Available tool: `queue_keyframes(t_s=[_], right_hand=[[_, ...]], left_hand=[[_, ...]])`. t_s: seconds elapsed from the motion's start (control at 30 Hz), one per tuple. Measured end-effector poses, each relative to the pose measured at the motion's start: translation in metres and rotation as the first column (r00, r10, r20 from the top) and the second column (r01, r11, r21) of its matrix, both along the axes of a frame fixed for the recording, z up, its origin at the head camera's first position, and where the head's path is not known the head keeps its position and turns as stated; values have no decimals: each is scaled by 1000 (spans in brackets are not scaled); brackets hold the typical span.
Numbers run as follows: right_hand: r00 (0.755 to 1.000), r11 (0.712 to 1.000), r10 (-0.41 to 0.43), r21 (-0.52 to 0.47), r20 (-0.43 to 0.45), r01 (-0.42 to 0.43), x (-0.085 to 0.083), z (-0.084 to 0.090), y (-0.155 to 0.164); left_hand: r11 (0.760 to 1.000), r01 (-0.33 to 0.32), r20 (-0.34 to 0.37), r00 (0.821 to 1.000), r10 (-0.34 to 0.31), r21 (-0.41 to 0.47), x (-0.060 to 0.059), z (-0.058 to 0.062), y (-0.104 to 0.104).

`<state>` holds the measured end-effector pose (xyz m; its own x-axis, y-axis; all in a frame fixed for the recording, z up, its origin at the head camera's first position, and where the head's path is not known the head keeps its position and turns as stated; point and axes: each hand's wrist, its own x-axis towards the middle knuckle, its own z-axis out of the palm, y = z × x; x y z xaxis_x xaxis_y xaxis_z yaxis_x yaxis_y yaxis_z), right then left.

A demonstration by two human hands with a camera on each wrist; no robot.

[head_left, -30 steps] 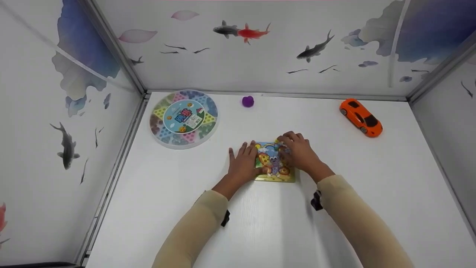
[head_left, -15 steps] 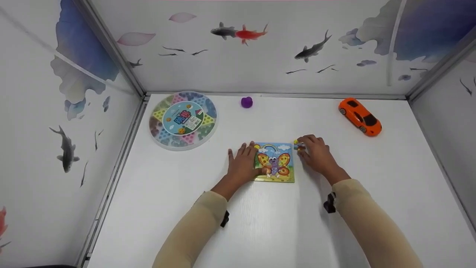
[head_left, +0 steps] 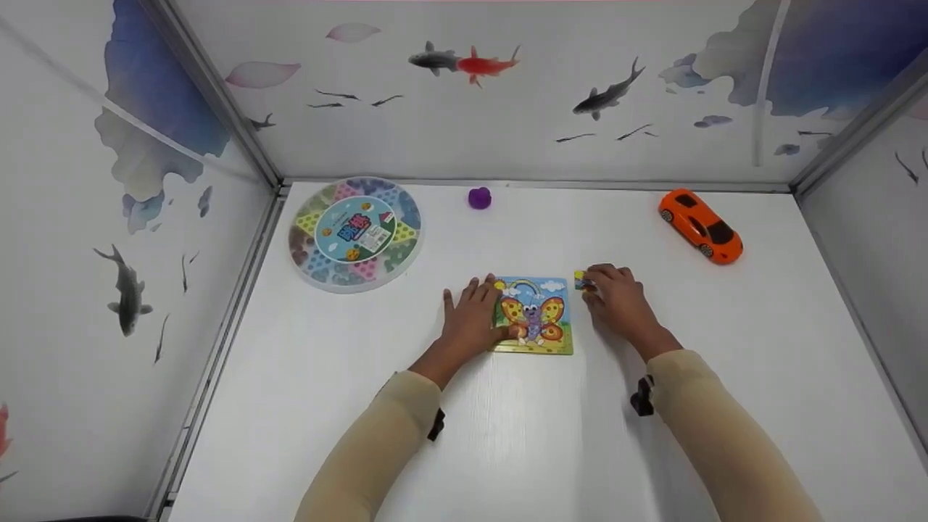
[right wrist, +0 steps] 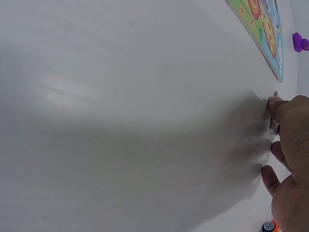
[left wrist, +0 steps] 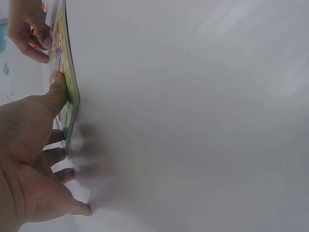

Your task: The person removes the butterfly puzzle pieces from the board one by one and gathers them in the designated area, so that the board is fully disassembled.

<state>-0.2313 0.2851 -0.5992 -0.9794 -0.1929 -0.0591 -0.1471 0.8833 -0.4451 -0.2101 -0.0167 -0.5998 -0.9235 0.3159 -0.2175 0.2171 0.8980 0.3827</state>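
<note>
A square butterfly puzzle board (head_left: 533, 315) lies flat on the white table. My left hand (head_left: 470, 322) rests along its left side, thumb over the lower left of the picture and fingers spread at the edge. In the left wrist view the thumb (left wrist: 58, 92) presses on the board's face. Just right of the board, my right hand (head_left: 620, 301) pinches small yellow-and-blue puzzle pieces (head_left: 580, 280) at the table surface. Their layered edges (right wrist: 274, 126) show between the fingers in the right wrist view; most of them is hidden by the hand.
A round Chinese checkers box (head_left: 355, 235) lies at the back left. A small purple object (head_left: 479, 198) sits near the back wall, and an orange toy car (head_left: 700, 226) stands at the back right. Printed panels wall the table.
My right hand has moved right, off the board's upper right, carrying the small pieces onto the table beside it. The left hand has stayed on the board.
</note>
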Motion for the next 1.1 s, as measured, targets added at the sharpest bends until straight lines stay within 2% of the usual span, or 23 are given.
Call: queue_keyframes(t_s=[0.17,0.47,0.83,1.1], right_hand=[[1000,1000,1,-7,-5,-2,0,-1,1],[1000,1000,6,-6,-12,-6,1,-1,2],[1000,1000,-6,-12,-15,5,3,-2,2],[1000,1000,0,-2,-24,0,5,1,-14]], left_hand=[[1000,5,-9,1000,-5,7,0,0,-1],[1000,8,19,1000,-8,24,-1,4,-1],[1000,13,16,1000,-13,-3,-2,0,0],[1000,8,18,1000,-8,7,-2,1,0]])
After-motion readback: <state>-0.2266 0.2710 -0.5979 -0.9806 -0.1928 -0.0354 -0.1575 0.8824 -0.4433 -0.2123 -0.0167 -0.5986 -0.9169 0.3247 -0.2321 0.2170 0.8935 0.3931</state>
